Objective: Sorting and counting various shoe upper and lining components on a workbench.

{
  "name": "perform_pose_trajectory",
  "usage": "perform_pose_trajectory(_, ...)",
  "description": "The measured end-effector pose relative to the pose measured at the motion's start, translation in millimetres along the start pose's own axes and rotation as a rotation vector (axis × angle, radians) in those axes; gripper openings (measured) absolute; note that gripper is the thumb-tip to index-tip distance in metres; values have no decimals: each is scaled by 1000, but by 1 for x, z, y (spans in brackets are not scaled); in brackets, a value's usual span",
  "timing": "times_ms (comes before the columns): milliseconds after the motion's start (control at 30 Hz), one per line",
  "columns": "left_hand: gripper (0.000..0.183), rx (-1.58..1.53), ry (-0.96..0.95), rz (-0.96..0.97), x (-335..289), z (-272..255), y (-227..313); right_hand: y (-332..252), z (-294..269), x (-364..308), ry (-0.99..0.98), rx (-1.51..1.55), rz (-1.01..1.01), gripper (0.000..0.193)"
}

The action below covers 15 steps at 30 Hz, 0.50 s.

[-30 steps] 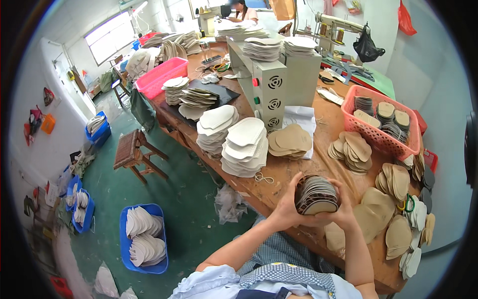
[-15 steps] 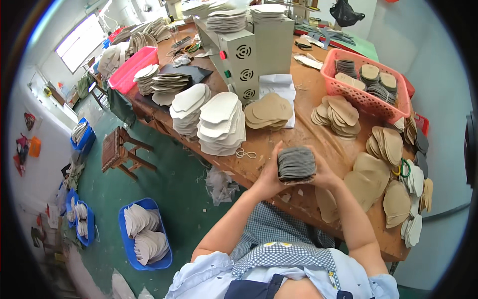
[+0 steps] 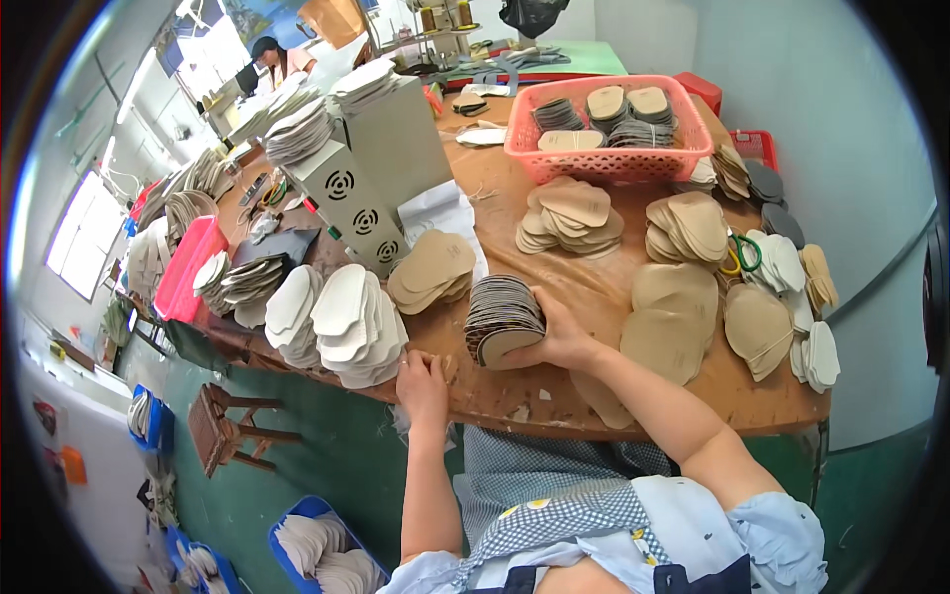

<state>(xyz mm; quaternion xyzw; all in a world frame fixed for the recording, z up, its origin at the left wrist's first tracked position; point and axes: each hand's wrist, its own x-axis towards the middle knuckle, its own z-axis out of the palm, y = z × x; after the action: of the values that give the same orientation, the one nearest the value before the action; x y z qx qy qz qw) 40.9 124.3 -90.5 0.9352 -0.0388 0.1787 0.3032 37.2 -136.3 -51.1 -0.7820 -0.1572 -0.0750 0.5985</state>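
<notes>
Grips the dark-edged stack [image 3: 500, 319] with the right hand [image 3: 557, 335], near the front edge of the bench [image 3: 485, 394], wrapping fingers around its right side. Cannot tell resting from lifted. Holds the left hand [image 3: 424, 388] at that front edge, just beside the white stack [image 3: 358, 327], with fingers curled close together; cannot tell pinching from merely touching. Has brown pieces [image 3: 432, 269] behind and to the left of the dark-edged stack, broad tan sheets [image 3: 673, 307] to its right, a banded tan bundle [image 3: 759, 329] near the front right corner.
</notes>
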Motion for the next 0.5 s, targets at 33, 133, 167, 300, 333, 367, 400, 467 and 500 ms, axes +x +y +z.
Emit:
perform_pose_trajectory(33, 15, 31, 4, 34, 0, 2, -2, -1, 0, -3, -12, -25, 10, 87)
perform_pose_trajectory(133, 14, 44, 14, 67, -1, -2, -2, -7, 2, -11, -33, -3, -23, 87)
perform_pose_trajectory(167, 12, 14, 10, 86, 0, -3, 0, -4, 3, -13, -27, 0, -16, 87)
perform_pose_trajectory(300, 13, -193, 57, 59, -9, -16, 23, 3, 10, -16, 9, 13, -92, 87)
perform_pose_trajectory(333, 12, -341, 56, -27, -11, -21, 37, 4, 12, -16, 28, 2, -135, 86)
perform_pose_trajectory(367, 12, -486, 56, -118, -14, -27, 50, 7, 14, -16, 38, 6, -127, 86)
perform_pose_trajectory(400, 12, -485, 47, -114, -16, -32, 60, 12, 15, -14, 74, 2, -162, 85)
perform_pose_trajectory(467, 11, -652, 40, -108, -19, -40, 76, 12, 14, -14, 111, 0, -196, 84)
perform_pose_trajectory(500, 11, -649, 40, -107, -21, -41, 83, 7, 12, -15, 97, -16, -159, 84)
